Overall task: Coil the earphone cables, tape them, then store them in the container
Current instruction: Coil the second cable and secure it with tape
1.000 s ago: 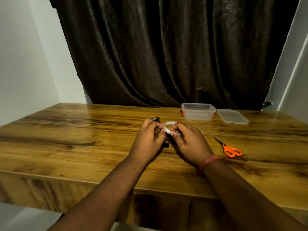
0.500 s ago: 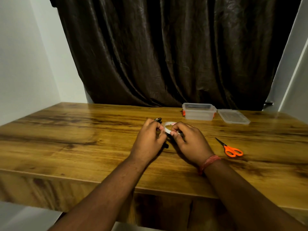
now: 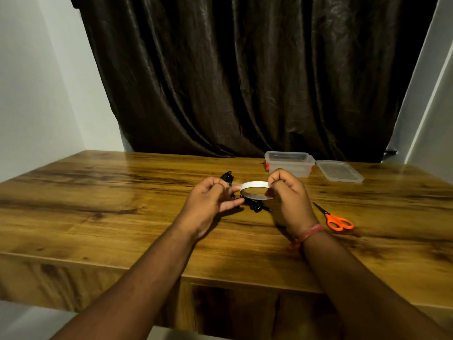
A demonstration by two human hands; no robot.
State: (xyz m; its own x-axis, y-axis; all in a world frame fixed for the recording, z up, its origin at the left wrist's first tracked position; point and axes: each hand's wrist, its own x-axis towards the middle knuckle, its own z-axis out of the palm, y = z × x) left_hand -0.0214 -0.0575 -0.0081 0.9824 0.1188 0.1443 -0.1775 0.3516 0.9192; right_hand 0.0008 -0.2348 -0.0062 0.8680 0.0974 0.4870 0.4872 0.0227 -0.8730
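Head | wooden table, dark curtain | hands pinch tape roll

Landmark: tape roll, above the table, mid-width.
Left hand: at roll's left edge, touching it.
Right hand: at roll's right edge, pinching it.
Earphone cables: on table, just below roll.
Container: behind roll, slightly right.
Lid: right of container.
Scissors: right of roll, nearer.
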